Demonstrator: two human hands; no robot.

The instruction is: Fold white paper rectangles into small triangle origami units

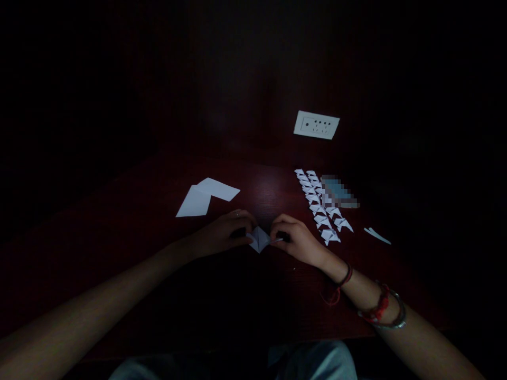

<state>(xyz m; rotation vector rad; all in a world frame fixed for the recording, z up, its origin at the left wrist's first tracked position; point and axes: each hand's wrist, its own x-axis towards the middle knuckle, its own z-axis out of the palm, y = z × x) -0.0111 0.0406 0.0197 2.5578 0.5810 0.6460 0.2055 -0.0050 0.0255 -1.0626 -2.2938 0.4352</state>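
A small folded white paper (pixel 259 239) with a raised crease down its middle is held between my two hands, just over the dark red table. My left hand (pixel 232 229) pinches its left corner between thumb and fingers. On the other side my right hand (pixel 295 238) grips the right corner, and a thin flap pokes out past the fingertips. Two rows of small folded paper figures (pixel 315 207) lie to the right of my right hand. Beyond my left hand are two flat white paper sheets (pixel 196 200), one overlapping the other.
A blurred-out bluish rectangular item (pixel 339 192) lies beside the paper figures. Thin white paper strips (pixel 377 235) rest farther right. A white socket panel (pixel 317 125) is set in the dark wall behind the table (pixel 130 211). Most of the surroundings are in deep shadow.
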